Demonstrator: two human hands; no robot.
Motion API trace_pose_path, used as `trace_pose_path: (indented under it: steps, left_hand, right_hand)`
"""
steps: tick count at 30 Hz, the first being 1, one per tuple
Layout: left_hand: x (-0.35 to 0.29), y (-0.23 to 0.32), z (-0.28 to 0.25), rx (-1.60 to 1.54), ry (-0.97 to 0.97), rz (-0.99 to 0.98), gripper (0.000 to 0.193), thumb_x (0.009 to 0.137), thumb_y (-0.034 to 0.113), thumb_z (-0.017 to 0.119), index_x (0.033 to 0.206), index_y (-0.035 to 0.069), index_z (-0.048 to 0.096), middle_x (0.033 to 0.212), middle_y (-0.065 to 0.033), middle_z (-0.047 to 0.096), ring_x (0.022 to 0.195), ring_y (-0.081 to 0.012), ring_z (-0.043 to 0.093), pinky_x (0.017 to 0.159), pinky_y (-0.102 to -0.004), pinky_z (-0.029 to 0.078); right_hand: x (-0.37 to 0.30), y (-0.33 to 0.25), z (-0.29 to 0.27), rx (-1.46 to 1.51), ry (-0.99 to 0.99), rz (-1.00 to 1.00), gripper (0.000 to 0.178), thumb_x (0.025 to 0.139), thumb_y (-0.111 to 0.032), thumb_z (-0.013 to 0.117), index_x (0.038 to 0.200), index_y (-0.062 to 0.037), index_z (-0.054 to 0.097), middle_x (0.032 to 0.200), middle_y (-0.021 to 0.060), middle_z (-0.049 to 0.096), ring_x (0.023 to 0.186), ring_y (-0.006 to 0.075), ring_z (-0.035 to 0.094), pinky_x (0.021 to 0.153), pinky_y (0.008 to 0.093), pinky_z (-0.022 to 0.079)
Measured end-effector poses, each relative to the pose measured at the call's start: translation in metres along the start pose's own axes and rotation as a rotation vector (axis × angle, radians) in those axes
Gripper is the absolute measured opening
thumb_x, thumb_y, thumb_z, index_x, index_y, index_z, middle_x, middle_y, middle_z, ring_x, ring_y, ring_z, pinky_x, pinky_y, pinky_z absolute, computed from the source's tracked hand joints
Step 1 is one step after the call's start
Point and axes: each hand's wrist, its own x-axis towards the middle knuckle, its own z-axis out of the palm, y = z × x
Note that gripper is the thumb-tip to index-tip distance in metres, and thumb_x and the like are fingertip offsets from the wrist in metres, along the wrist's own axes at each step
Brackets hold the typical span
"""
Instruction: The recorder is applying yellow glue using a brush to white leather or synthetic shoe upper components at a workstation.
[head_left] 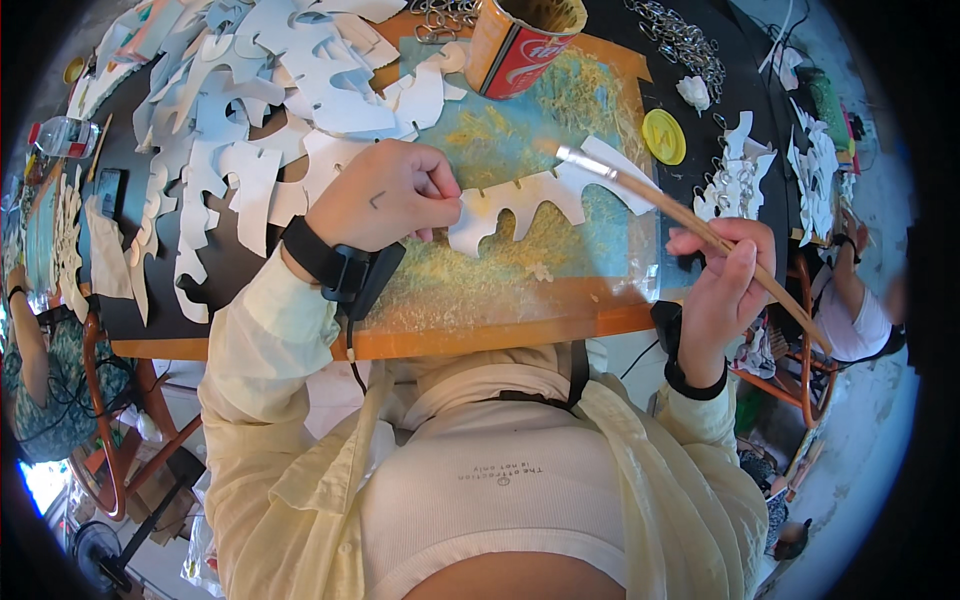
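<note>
The strip (530, 193) lies on the mat in front of the wearer, its body running from 9 o'clock toward 3, with small slits along the far edge and arched cut-outs along the near one. It is white, tinged yellow over much of its face. Another white length meets it at 2 o'clock; whether that is joined or only overlapping, I cannot tell.

It looks thin and flat, so it should be very light and bend easily, floppier at the narrow bridges above the arches and likely to crease or tear at the slits. If the yellow tinge is damp, it may feel tacky or slide; that cannot be told here. The safest hold is probably a flat pinch on a broad end, away from the slits and arches.

At 9 o'clock the left hand (385, 195) is curled, thumb and fingertips closed on the strip's end. At about 4 o'clock the right hand (725, 275) grips the brush (690, 220) by its wooden handle, bristles toward 12, close to the far edge; contact there is unclear.

Around them spreads the blue-green mat (610, 262), streaked with yellow residue. The red can (520, 60) stands at 12, the yellow lid (663, 137) lies at 2, a metal chain (685, 50) between 1 and 2, and a pile (320, 70) of white cut pieces at 10.
</note>
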Motion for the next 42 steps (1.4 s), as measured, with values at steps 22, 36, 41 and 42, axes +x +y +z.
trace_pose_path:
  steps: [22, 36, 41, 42]
  left_hand:
    - [0.000, 0.000, 0.000, -0.051, 0.001, 0.021, 0.014, 0.080, 0.012, 0.065, 0.083, 0.000, 0.061, 0.070, -0.0036, 0.062, 0.055, -0.0081, 0.057, 0.050, -0.0197, 0.045]
    - [0.000, 0.002, 0.000, -0.065, -0.007, -0.009, 0.014, 0.080, 0.011, 0.065, 0.084, -0.002, 0.061, 0.073, -0.0046, 0.063, 0.055, -0.0082, 0.057, 0.050, -0.0200, 0.046]
    - [-0.001, 0.003, -0.001, -0.054, -0.003, -0.008, 0.014, 0.080, 0.011, 0.065, 0.085, -0.002, 0.061, 0.073, -0.0047, 0.063, 0.055, -0.0082, 0.057, 0.050, -0.0200, 0.046]
    - [-0.001, 0.004, -0.001, -0.057, -0.006, -0.007, 0.014, 0.080, 0.011, 0.065, 0.085, -0.002, 0.061, 0.073, -0.0047, 0.063, 0.055, -0.0081, 0.057, 0.050, -0.0199, 0.045]
  right_hand:
    - [-0.001, -0.001, 0.016, 0.041, -0.155, 0.147, 0.023, 0.097, -0.015, 0.037, 0.089, -0.0003, 0.053, 0.068, 0.0063, 0.059, 0.064, 0.0109, 0.057, 0.062, 0.0230, 0.043]
    - [0.000, -0.002, 0.021, 0.168, -0.293, 0.127, 0.023, 0.098, -0.015, 0.037, 0.091, 0.0003, 0.053, 0.070, 0.0061, 0.058, 0.065, 0.0110, 0.057, 0.065, 0.0243, 0.045]
    - [0.005, 0.000, 0.017, 0.187, -0.219, 0.129, 0.024, 0.098, -0.015, 0.036, 0.090, 0.0003, 0.053, 0.069, 0.0061, 0.058, 0.064, 0.0108, 0.057, 0.063, 0.0237, 0.044]
    - [0.005, -0.001, 0.019, 0.220, -0.183, 0.138, 0.024, 0.098, -0.015, 0.036, 0.090, 0.0002, 0.053, 0.069, 0.0062, 0.058, 0.064, 0.0106, 0.057, 0.063, 0.0234, 0.044]
